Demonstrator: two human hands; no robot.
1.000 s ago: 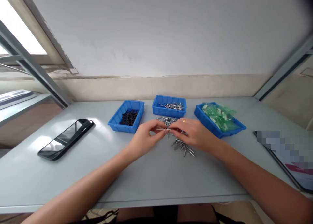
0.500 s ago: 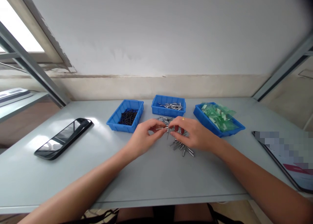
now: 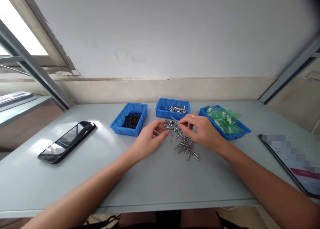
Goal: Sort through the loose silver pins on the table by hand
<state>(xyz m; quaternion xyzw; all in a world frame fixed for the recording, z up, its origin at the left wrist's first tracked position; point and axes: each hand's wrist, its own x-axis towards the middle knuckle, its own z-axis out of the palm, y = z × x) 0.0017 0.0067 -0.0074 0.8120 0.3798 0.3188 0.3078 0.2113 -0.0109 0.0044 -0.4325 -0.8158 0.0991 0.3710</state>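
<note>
A loose pile of slim silver metal pins (image 3: pixel 185 145), shaped like blind rivets, lies on the table between and in front of my hands. My left hand (image 3: pixel 149 137) rests at the pile's left edge, thumb and forefinger curved and apart, with nothing clearly held. Over the pile's far right side, my right hand (image 3: pixel 202 129) pinches thumb and forefinger together. A silver pin (image 3: pixel 174 119) sticks out to the left from that pinch; its other end is hidden by the fingers. Behind the pile, a blue tray (image 3: pixel 163 114) contains more silver pins.
A blue bin (image 3: pixel 125 130) of black screws stands at the left. To the right, another blue bin (image 3: pixel 236 136) holds green plastic packets (image 3: pixel 223 119). A black phone (image 3: pixel 67 142) lies on the far left, and a tablet-like device (image 3: pixel 287 165) at the right edge.
My hands have drawn apart: the right moved a little right and up, uncovering more of the pile. The left thumb and forefinger, earlier near a pin, have spread.
</note>
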